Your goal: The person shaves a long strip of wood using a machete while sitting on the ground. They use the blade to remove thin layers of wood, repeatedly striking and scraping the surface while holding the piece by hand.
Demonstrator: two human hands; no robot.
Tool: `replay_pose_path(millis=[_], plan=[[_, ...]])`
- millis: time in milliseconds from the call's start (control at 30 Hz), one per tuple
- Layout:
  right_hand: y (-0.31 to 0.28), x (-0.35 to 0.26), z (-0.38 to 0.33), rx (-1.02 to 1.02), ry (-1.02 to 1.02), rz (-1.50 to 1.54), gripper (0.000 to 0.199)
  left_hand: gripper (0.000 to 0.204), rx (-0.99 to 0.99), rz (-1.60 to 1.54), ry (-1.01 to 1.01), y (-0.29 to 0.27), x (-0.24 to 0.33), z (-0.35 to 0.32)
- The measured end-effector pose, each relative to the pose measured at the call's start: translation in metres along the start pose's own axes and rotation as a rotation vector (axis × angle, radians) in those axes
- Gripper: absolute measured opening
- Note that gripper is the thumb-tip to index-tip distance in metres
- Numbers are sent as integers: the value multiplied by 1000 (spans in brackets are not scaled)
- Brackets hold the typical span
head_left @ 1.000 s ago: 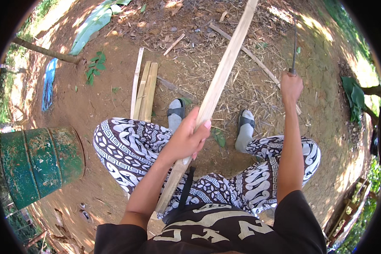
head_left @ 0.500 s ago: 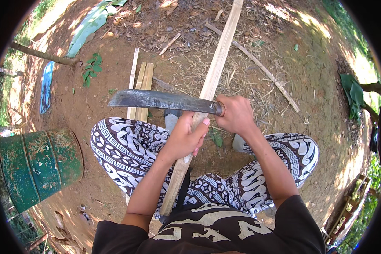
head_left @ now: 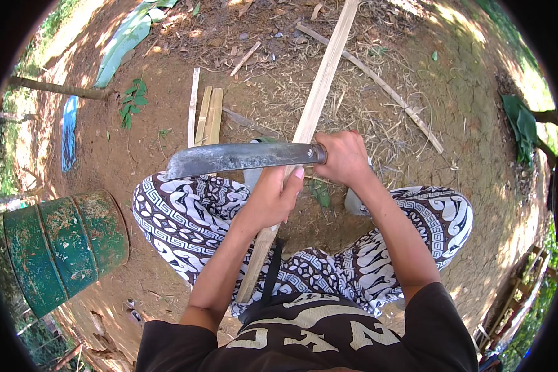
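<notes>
I sit on bare earth in patterned trousers. My left hand [head_left: 271,199] grips a long pale bamboo slat [head_left: 321,87] that runs from my lap up and away toward the top of the view. My right hand [head_left: 343,158] is closed on the handle of a broad dark machete [head_left: 235,157]. Its blade lies crosswise over the slat, just above my left hand, pointing left. The lower end of the slat is hidden between my legs.
A rusty green metal drum [head_left: 59,245] lies on its side at my left. Several split bamboo strips [head_left: 206,115] lie on the ground ahead, with a thin stick [head_left: 378,84] to the right, dry litter, a long green leaf [head_left: 125,40] and a blue object [head_left: 68,130].
One second ago my right hand was raised at the right with the machete upright. It came down and across, and the blade now rests across the slat, a little lower than half a second ago.
</notes>
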State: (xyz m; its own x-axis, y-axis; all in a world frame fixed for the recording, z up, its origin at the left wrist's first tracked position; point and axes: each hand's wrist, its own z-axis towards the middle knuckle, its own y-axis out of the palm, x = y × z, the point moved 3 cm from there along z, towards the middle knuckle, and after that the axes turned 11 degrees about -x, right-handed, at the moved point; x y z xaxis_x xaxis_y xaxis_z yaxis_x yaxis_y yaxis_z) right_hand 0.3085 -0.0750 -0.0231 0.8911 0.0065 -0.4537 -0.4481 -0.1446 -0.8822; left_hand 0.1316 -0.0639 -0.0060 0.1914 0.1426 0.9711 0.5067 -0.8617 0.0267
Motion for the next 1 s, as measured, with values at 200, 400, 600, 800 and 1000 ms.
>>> replay_pose_path(millis=[200, 400, 600, 800, 1000], plan=[[1, 11, 6, 90, 9, -49, 20, 32, 59, 84, 22, -1, -1, 5], [-80, 159, 10, 442, 897, 102, 31, 19, 19, -226, -121, -6, 14, -20], [-57, 90, 7, 582, 524, 597, 23, 22, 19, -261, 6, -6, 20, 1], [-44, 6, 3, 199, 205, 564, 35, 40, 84, -396, 38, -7, 20, -3], [-48, -31, -3, 100, 170, 769, 38, 45, 156, -21, 19, -3, 8, 6]])
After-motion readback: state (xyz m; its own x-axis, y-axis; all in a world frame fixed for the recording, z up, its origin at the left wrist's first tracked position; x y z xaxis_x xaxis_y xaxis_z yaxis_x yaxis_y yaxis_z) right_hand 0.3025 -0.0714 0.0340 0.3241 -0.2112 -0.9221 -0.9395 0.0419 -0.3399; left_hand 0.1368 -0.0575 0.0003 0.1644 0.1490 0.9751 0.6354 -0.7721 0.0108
